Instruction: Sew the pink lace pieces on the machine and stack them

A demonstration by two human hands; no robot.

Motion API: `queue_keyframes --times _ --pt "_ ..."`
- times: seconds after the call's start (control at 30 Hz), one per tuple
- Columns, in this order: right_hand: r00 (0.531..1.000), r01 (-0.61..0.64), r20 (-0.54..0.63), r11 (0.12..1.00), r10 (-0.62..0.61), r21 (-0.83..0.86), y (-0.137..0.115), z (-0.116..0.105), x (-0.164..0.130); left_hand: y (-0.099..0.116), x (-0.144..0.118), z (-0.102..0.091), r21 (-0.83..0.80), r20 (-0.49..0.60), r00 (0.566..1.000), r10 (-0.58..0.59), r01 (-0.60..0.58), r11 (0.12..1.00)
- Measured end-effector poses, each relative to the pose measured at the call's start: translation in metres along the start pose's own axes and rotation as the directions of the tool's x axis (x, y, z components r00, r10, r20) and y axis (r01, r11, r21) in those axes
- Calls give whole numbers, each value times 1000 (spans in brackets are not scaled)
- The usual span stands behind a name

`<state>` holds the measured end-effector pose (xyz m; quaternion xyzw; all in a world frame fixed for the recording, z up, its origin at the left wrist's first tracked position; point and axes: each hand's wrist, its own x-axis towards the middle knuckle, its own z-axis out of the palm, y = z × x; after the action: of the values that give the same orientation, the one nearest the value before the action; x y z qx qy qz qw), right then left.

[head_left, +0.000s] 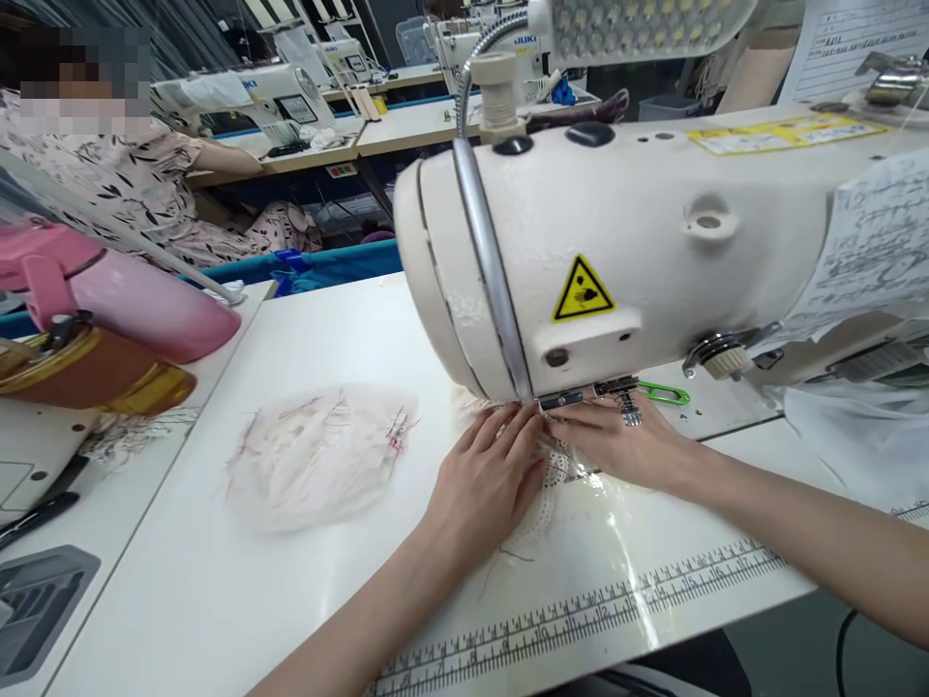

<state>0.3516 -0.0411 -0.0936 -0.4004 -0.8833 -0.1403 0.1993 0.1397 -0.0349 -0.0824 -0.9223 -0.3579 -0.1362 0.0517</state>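
My left hand (pixel 490 474) lies over white lace fabric (pixel 541 513) on the sewing machine's bed, fingers stretched forward and flat against it. Its fingertips reach the area just under the machine head (pixel 552 242). From the other side my right hand (pixel 616 436) meets it, fingers drawn together on the fabric's edge beside the presser foot (pixel 562 399). Its fingertips are partly hidden by the metal parts there. A shiny clear piece (pixel 581 465) shows beneath my right hand. Loose dark threads trail from the lace toward me.
A sheer white fabric piece (pixel 319 460) with red threads lies to the left. Green thread snips (pixel 662 392) rest behind my right hand. A printed ruler (pixel 581 620) runs along the front edge. At left are a pink bottle (pixel 145 290) and a seated person (pixel 145 184).
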Motion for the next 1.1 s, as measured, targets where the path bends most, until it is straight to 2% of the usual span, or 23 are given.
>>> queue_keyframes --times 0.17,0.73,0.9,1.0,1.1 --pt "1000 -15 -11 999 15 -34 -1 1 0 -3 -1 1 -9 -4 1000 7 -7 1000" --pt "1000 5 4 1000 -5 7 2 1 0 -3 0 3 -21 -51 999 2 -4 1000" --pt "1000 29 -5 999 -29 21 4 4 2 -2 -2 3 26 -63 997 32 -30 999" --pt "998 54 -30 997 -53 46 6 4 3 1 -1 -4 73 -108 991 75 -67 995" --pt "994 71 -85 995 -65 69 7 3 4 6 -2 -19 93 -167 978 126 -112 989"
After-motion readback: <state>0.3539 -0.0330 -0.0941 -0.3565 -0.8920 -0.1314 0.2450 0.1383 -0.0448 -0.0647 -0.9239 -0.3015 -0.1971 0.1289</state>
